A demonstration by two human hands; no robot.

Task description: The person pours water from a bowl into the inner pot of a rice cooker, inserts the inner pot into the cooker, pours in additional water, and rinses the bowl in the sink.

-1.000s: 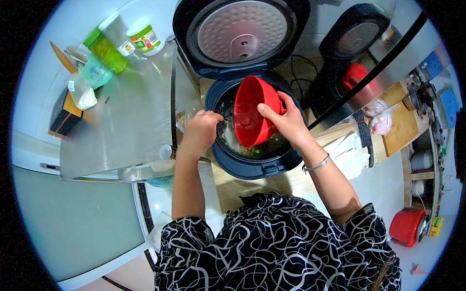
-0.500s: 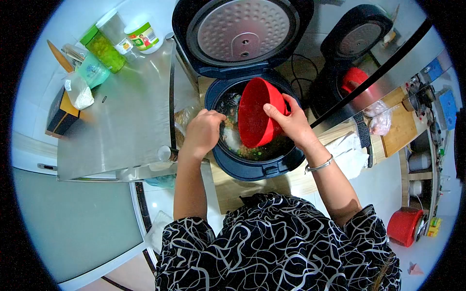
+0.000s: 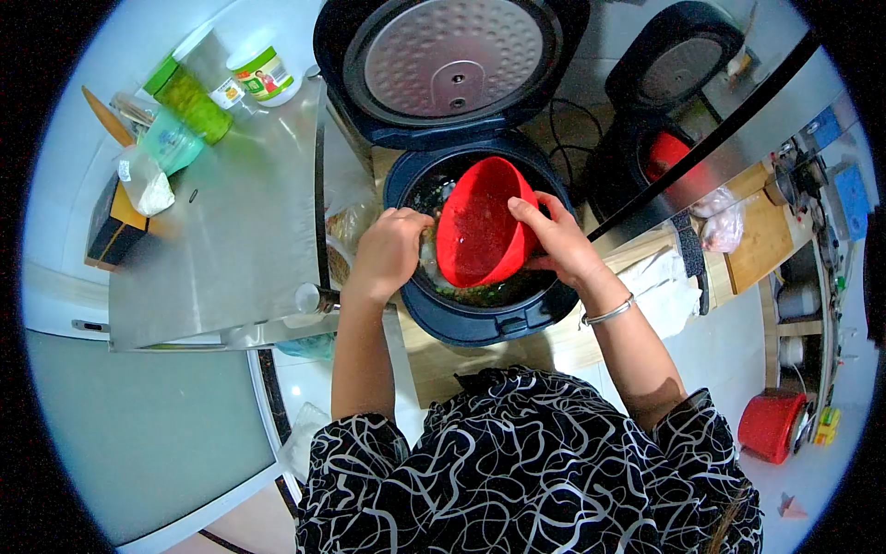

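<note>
A red bowl [image 3: 480, 226] is tipped over the open rice cooker [image 3: 448, 325], its inside turned toward the left and toward me. My right hand [image 3: 558, 238] grips the bowl by its right side, thumb on the rim. Small bits cling to the bowl's inner wall. Down in the cooker lies food [image 3: 466, 294] with pale and green pieces, partly covered by the bowl. My left hand [image 3: 392, 251] is closed at the cooker's left rim, fingers curled; anything inside them is hidden. The cooker's lid [image 3: 454, 69] stands raised behind.
To the left is a steel-topped surface [image 3: 249, 231] with a green-lidded jar [image 3: 189, 102], a white tub [image 3: 265, 76] and bags. A dark glossy panel [image 3: 711, 138] at the right mirrors the cooker. A white cloth [image 3: 660, 286] and a cutting board [image 3: 759, 245] lie to the right.
The red bowl has turned so that more of its inside faces me, and it sits slightly lower. My left hand stays closed by the cooker's rim.
</note>
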